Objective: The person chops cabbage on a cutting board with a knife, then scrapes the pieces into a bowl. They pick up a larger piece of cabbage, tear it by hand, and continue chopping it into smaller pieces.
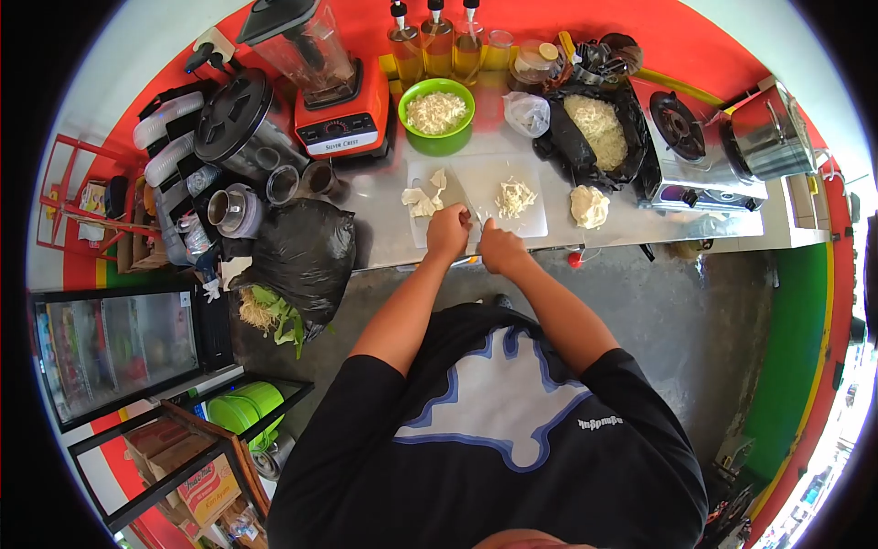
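A white cutting board (476,174) lies at the front edge of the metal counter. Over its front part my left hand (448,232) is closed, with its fingertips near a knife blade (473,203); what it pinches is too small to make out. My right hand (501,245) is wrapped round the knife, whose handle it hides. Pale flat pieces (425,200) lie on the board's left side, and a small heap of chopped pale bits (515,198) on its right. Behind the board stands a green bowl (437,140) filled with shredded pale food.
A pale lump (590,207) and a black bag of shreds (643,137) are to the right, beside a gas stove (702,195). A red blender (340,128), oil bottles (437,46) and a wrapped plastic bag (526,114) stand behind. A large black bag (306,261) is at left.
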Motion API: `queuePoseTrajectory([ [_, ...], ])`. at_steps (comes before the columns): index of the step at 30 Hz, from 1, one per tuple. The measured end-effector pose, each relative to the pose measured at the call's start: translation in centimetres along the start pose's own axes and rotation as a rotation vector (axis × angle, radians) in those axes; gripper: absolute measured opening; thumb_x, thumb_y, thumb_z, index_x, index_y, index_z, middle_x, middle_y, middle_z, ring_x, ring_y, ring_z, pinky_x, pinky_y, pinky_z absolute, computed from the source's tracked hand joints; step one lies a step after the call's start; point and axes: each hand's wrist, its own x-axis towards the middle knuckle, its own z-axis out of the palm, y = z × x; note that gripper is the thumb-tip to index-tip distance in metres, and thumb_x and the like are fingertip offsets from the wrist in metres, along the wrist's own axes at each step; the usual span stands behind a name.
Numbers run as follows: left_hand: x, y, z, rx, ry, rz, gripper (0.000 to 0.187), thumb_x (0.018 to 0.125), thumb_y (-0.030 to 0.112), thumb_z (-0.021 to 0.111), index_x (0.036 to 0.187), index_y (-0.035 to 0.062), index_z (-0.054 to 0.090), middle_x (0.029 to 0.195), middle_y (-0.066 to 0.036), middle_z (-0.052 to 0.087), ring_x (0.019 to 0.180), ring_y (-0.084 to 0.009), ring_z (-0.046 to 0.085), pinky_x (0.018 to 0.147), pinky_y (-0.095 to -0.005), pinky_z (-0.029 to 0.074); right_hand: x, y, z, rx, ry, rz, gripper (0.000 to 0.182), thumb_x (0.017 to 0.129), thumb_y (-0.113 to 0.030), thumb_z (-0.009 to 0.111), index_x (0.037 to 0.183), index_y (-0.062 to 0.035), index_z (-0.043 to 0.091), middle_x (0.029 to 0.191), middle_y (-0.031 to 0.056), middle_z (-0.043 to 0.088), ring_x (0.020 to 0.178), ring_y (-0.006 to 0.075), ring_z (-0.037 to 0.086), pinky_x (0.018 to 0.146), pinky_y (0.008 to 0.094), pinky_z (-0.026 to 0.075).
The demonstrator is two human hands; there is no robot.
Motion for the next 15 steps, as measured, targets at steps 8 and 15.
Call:
queuePoseTrajectory([
  [8,-0.7,0.5,0.0,0.161,0.036,0.048,0.007,0.078,0.009,0.072,0.085,0.0077,0.072,0.088,-0.012,0.071,0.085,-0.0328,0.069,0.074,-0.0443,0.055,0.3,0.1,-0.5,0.021,-0.148,0.073,0.054,0.081,-0.006,0.068,0.126,0.0067,0.041,0.119,0.0267,0.067,0.116,0.0394,0.066,0.096,0.0457,0.053],
  [15,-0.3,0.3,0.2,0.262,0.045,0.149,0.005,0.081,0.010,0.067,0.078,0.0066,0.068,0.091,-0.013,0.066,0.088,-0.0360,0.065,0.073,-0.0479,0.053,-0.1,-0.2,-1.9,-0.019,-0.221,0.062,0.061,0.081,-0.004,0.066,0.133,0.0080,0.037,0.120,0.0273,0.067,0.116,0.0399,0.065,0.097,0.0452,0.052],
])
